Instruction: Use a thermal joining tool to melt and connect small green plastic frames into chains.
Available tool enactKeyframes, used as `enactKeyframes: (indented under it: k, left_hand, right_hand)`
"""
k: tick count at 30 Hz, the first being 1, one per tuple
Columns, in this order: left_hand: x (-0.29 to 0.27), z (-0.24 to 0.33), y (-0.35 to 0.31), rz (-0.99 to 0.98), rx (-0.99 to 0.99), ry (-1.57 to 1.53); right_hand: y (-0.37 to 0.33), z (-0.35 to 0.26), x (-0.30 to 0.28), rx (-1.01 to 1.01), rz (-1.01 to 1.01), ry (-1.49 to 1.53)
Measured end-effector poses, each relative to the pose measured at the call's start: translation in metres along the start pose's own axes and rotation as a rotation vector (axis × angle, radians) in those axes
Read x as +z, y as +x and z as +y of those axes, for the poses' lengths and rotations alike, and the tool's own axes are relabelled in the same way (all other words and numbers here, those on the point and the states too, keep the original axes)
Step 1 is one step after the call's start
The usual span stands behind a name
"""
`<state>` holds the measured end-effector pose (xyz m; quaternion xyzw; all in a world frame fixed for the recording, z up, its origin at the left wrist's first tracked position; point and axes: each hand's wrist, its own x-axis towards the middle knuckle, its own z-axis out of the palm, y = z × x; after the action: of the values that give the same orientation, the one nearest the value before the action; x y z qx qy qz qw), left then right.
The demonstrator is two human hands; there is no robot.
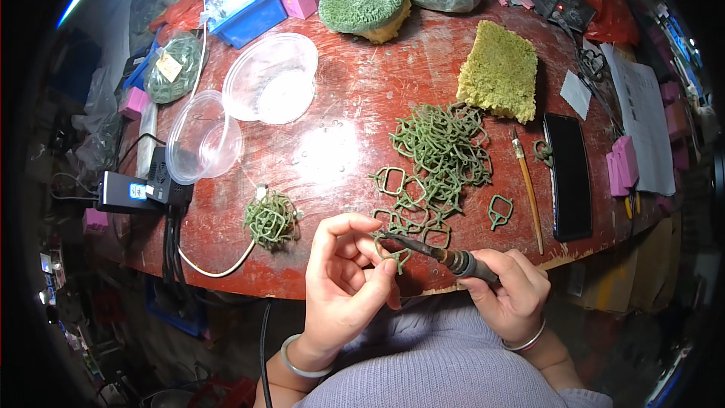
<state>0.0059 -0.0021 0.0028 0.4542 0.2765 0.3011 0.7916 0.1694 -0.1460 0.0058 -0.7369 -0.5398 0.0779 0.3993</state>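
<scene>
My left hand (343, 283) pinches a small green wax frame piece (394, 255) between thumb and fingers at the table's near edge. My right hand (507, 293) grips a dark heated pen tool (434, 251), its tip touching that piece. Just beyond lies a pile of green wax frames (442, 149), with several single frames spread in front of it and one more green frame (499, 211) off to the right. A smaller clump of green pieces (270, 219) sits to the left, close to the near edge.
On the red-brown round table (340, 143): two clear plastic bowls (226, 109), a yellow sponge (500, 70), a green-topped sponge (364, 6), a brush (527, 189), a black phone (568, 175), pink blocks (624, 166), papers at right, power adapters and cables at left.
</scene>
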Motion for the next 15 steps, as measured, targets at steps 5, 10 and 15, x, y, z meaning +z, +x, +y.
enactKeyframes:
  k: [5,10,15]
  left_hand:
    - [-0.0009,-0.0018,-0.0001,-0.011,0.012,0.013]
    - [-0.0013,-0.0020,-0.0002,-0.012,0.011,0.024]
    - [0.0002,-0.0013,0.0003,0.004,0.012,0.044]
  right_hand:
    - [0.0010,-0.0006,0.0009,0.002,0.004,0.001]
    - [0.0014,-0.0020,0.0005,0.012,-0.003,0.001]
    - [0.0026,-0.0025,-0.0002,0.004,-0.008,-0.002]
